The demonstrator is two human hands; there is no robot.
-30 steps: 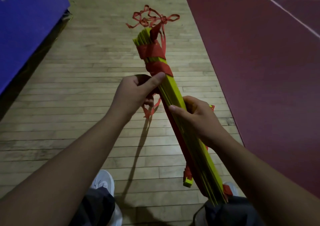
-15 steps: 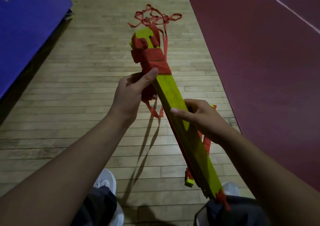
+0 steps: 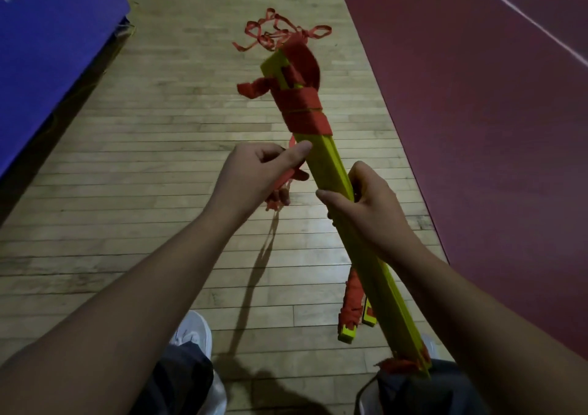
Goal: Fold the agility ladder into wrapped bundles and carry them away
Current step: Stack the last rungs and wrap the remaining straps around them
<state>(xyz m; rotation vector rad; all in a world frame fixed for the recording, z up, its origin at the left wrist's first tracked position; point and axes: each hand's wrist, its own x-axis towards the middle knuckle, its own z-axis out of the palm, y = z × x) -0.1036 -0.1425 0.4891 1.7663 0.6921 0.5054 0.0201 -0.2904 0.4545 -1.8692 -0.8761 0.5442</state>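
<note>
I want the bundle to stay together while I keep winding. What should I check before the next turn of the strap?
1. Right hand grips the yellow rungs: ok.
2. Left hand holds the red strap: ok.
3. Wraps sit snug: not ok, one loop sticks out sideways.
4. Rungs lined up at the near end: not ok, one rung hangs out beside the stack.
5. Loose tail free of knots: cannot tell, it lies in a tangle on the floor.
</note>
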